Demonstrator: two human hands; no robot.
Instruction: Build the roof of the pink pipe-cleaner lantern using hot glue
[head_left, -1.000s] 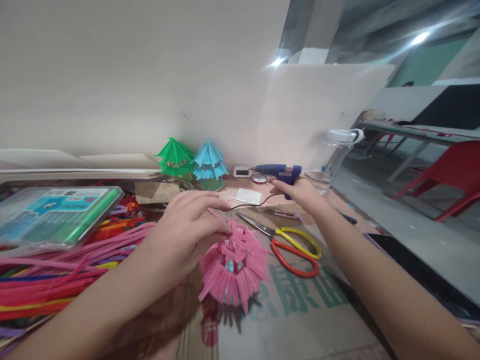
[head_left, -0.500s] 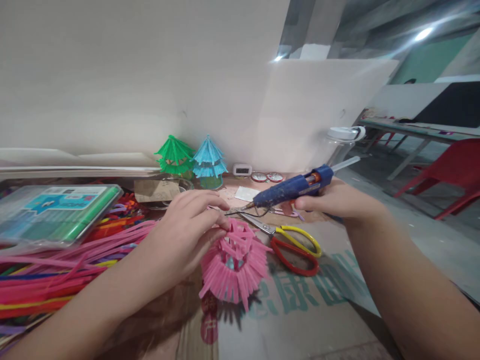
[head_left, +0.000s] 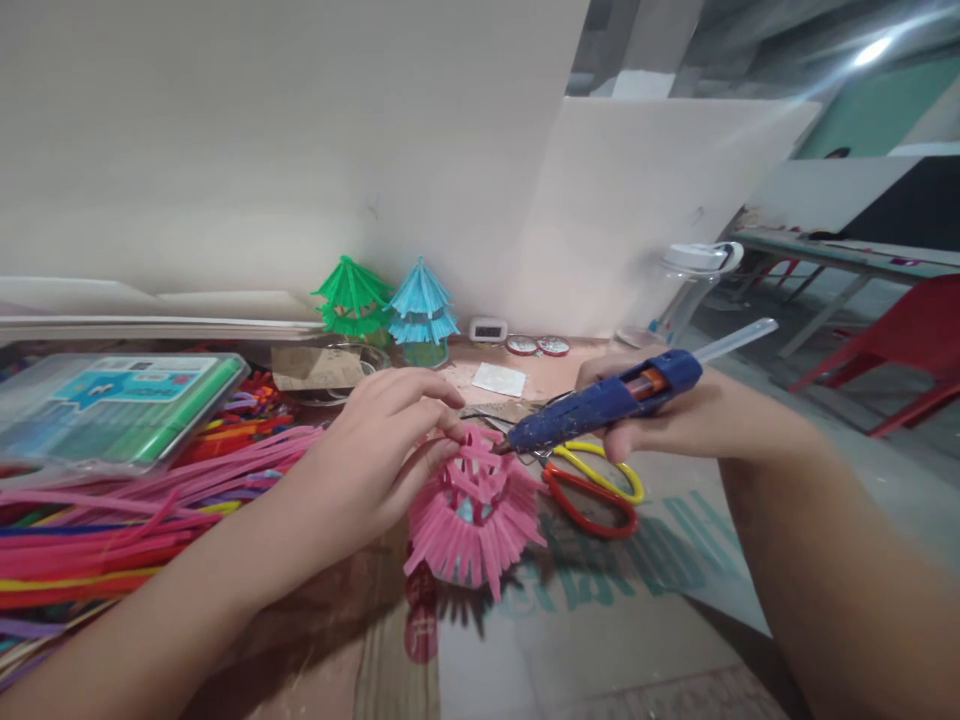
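A pink pipe-cleaner roof (head_left: 484, 520), with a fringe of strips spreading outward, is in front of me, tilted toward the camera. My left hand (head_left: 397, 440) pinches its upper left side with thumb and fingers. In my right hand (head_left: 660, 420) is a blue hot glue gun (head_left: 600, 402), a clear glue stick jutting from its back. The nozzle meets the top of the pink roof; whether glue comes out I cannot tell. Scissors (head_left: 600, 495) with one yellow and one red handle lie under the gun, their blades mostly hidden.
Pink and mixed pipe cleaners (head_left: 150, 510) heap at left under a clear marker case (head_left: 120, 410). Green (head_left: 351, 300) and blue (head_left: 421, 310) fringed roofs stand by the wall, near a small timer (head_left: 487, 329). A clear bottle (head_left: 682, 290) stands back right; a red chair (head_left: 900, 340) is beyond.
My right hand has brought the glue gun down and nearer, from behind the pink roof onto its top. My left hand keeps its pinch. The camera view has shifted slightly.
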